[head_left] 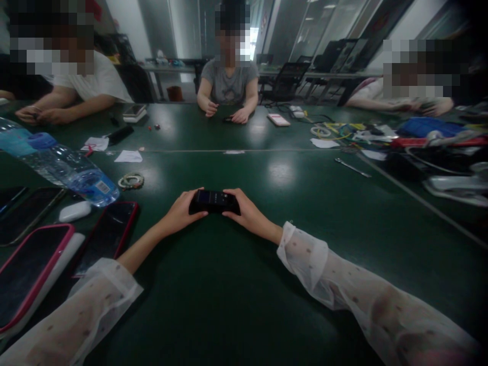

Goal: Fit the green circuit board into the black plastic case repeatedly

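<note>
A small black device (214, 200) with a dark screen on its top face is held level at the middle of the view, over the dark green table (229, 284). My left hand (184, 210) grips its left end, thumb along the near side and fingers behind. Its right end is in my right hand (244, 209), with the thumb in front and the fingers at the far edge. Whether the device touches the tabletop cannot be made out. A beaded bracelet (130, 181) lies beyond my left hand.
At left are water bottles (76, 170), a red-edged phone (109, 231), a pink-edged phone (34, 264) and a white case (75, 211). A wrench (353, 168) and tangled cables (343, 129) lie at right. Three people sit across, one in a grey shirt (230, 84).
</note>
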